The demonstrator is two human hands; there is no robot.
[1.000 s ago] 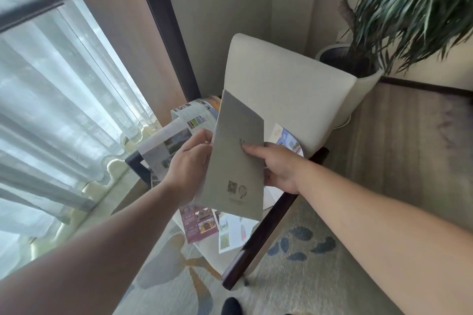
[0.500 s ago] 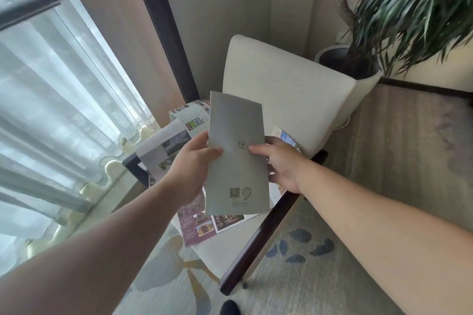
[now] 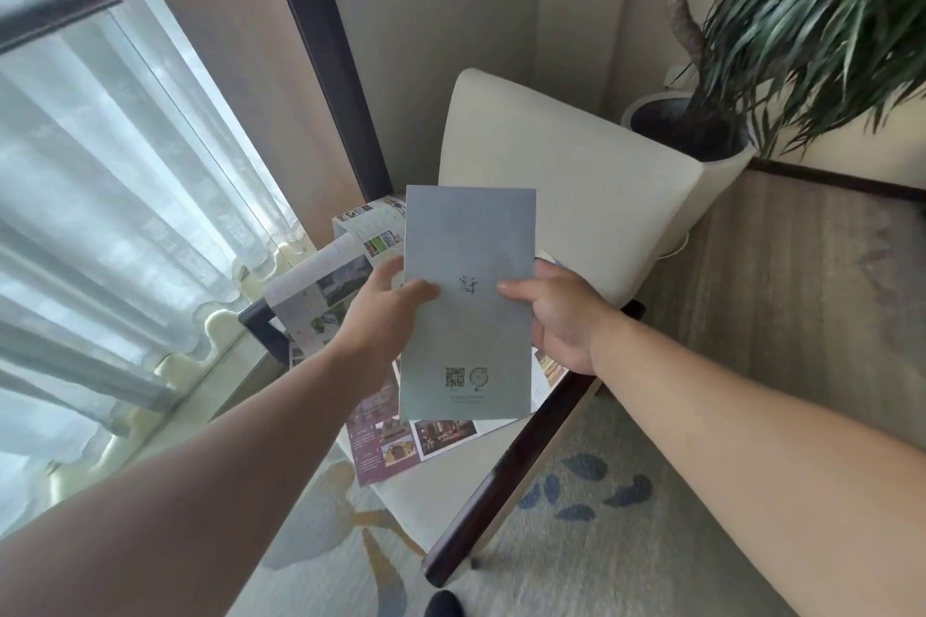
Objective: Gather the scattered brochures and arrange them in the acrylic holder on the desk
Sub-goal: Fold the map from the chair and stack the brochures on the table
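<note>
Both hands hold a grey brochure [image 3: 468, 261] upright above a chair seat. My left hand [image 3: 388, 311] pinches its left edge with the thumb on the front. My right hand [image 3: 556, 311] grips the right edge, thumb on the front too. The brochure carries a small calligraphy mark, a QR code and a round logo. Beneath it lie more brochures: a purple one [image 3: 383, 446] on the seat, a photo leaflet [image 3: 325, 296] draped over the left armrest, and another leaflet [image 3: 373, 228] behind. No acrylic holder or desk is in view.
A cream upholstered chair [image 3: 576, 175] with dark wood arms [image 3: 506, 481] faces me. A potted plant [image 3: 696, 130] stands behind it on the right. Sheer curtains [image 3: 100, 195] and a window fill the left. Patterned carpet [image 3: 576, 541] lies below.
The grey brochure has been turned from a tilt to upright and squared between both hands. The view has shifted slightly, showing more of the purple brochure on the seat.
</note>
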